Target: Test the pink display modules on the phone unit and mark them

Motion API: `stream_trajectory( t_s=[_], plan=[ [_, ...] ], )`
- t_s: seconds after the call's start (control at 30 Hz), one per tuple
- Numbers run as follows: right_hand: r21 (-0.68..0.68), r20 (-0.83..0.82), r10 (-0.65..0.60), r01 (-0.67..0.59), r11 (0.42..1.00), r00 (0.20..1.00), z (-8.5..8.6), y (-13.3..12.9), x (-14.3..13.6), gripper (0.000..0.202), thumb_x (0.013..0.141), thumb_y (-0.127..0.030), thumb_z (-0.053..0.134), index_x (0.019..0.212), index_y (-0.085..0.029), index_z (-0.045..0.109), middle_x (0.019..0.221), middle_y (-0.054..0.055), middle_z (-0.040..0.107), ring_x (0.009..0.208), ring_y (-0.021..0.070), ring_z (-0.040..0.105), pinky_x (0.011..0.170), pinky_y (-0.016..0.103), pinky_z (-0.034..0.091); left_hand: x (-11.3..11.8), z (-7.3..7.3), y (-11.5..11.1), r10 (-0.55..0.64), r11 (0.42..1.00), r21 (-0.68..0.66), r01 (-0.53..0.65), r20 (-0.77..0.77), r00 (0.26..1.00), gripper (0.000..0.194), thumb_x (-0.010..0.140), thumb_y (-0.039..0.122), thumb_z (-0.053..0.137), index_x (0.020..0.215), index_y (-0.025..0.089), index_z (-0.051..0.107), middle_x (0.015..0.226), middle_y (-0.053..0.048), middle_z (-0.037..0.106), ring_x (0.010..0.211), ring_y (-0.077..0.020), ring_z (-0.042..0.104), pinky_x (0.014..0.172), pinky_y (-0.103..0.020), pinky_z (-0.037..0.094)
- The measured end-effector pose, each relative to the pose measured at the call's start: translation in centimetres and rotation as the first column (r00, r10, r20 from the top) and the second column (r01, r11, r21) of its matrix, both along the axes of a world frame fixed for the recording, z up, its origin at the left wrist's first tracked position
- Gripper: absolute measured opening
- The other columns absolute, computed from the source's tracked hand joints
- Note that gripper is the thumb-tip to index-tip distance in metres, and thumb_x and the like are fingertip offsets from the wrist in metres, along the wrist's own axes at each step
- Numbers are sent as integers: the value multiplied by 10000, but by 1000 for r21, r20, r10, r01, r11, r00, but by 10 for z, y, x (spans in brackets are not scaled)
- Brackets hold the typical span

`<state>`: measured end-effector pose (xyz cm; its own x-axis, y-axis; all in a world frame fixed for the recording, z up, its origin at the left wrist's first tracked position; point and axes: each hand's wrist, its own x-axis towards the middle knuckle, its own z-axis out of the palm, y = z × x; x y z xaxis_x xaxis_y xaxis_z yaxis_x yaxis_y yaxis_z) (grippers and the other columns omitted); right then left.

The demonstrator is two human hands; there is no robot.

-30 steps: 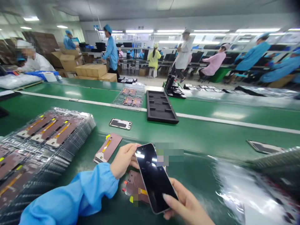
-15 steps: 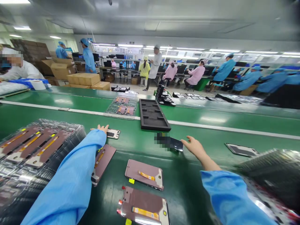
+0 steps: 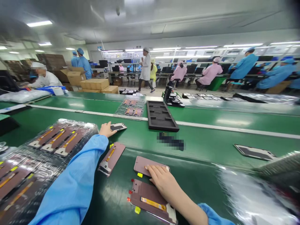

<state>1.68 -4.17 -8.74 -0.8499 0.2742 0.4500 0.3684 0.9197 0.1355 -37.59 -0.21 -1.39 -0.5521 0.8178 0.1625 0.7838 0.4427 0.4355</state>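
Observation:
My left hand (image 3: 106, 129) grips the left end of a phone-sized panel (image 3: 119, 126) with a pale edge and dark middle; the panel looks slightly tilted. My right hand (image 3: 161, 178) lies with fingers stretched over the right part of a brown-backed phone screen (image 3: 140, 162), covering its ribbon cable. Nearer to me is another phone screen (image 3: 147, 192) with an orange ribbon cable and red and yellow tabs, partly under my right wrist. A third phone screen (image 3: 112, 157) lies beside my left forearm. Beyond my right hand rests a dark phone-shaped piece (image 3: 172, 141), blurred out.
Stacked clear trays (image 3: 91, 128) holding brown screens fill the left. A black slotted tray (image 3: 161, 120) and a clear tray (image 3: 119, 109) with screens sit across the white line. At right are another panel (image 3: 254, 152) and clear plastic trays (image 3: 248, 190). Co-workers are in the background.
My right hand has left the dark piece and come back toward me onto the brown phone screen. My left hand now grips the pale-edged panel, which has tilted. The view has shifted left.

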Motion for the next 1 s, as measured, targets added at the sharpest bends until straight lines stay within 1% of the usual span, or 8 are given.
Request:
stream_trajectory(
  t_s=[0.17,0.3,0.5,0.57,0.63,0.77,0.9,1.0],
  plan=[
    [157,-31,90,-84,984,995,-10,5,4,418,896,-3,396,1262,-78,584,1022,189,703,881,287,689,697,372,567,14,9,-19,77,955,270,-127,190,979,752,725,451,725,1345,118,462,1366,-195,466,1279,-338,440,1090,-433,324],
    [161,-95,143,-127,979,985,-4,2,14,433,915,-3,345,1248,-62,615,1123,237,684,980,306,688,741,388,592,32,17,-25,70,862,423,-281,448,891,666,802,365,675,1362,143,392,1399,-188,430,1230,-305,493,995,-468,438],
    [-239,-482,43,-179,955,875,33,-6,42,379,965,-114,400,1192,-205,689,1231,159,660,1069,270,664,852,387,580,96,30,-61,-285,775,571,-271,698,657,628,747,323,726,1285,225,416,1352,-126,497,1115,-210,606,892,-315,529],
    [-488,-604,-149,-216,846,783,44,-12,54,321,974,-202,457,1179,-264,696,1146,102,698,1018,237,677,858,358,575,123,32,-83,-391,761,603,-240,721,573,608,726,340,740,1250,249,447,1355,-97,517,1135,-209,598,939,-334,516],
    [-713,-634,-421,-280,643,649,49,-18,62,287,956,-318,546,1212,-296,672,1054,62,714,944,214,685,832,334,576,149,32,-106,-471,764,607,-217,755,455,601,719,334,754,1242,262,468,1371,-81,525,1159,-214,585,968,-345,500],
    [-824,-510,-732,-502,263,452,52,-26,70,459,863,-542,640,1222,-257,650,1017,76,691,764,186,639,664,293,561,189,17,-137,-528,808,558,-191,828,189,638,729,290,779,1300,286,492,1374,-64,546,1192,-221,562,962,-291,477],
    [-752,-558,-669,-641,157,491,57,-29,70,625,803,-729,554,1123,-203,662,836,67,618,610,161,516,565,291,504,212,-4,-148,-537,839,537,-88,843,24,756,698,341,804,1372,324,462,1390,-80,545,1225,-289,546,1007,-368,455],
    [-767,-579,-620,-611,194,530,56,-32,68,606,794,-697,588,1160,-215,620,939,85,625,696,188,563,638,317,531,222,-12,-154,-523,851,525,26,850,-58,839,654,375,830,1400,294,455,1400,-104,535,1268,-325,507,1078,-414,388]
  ],
)
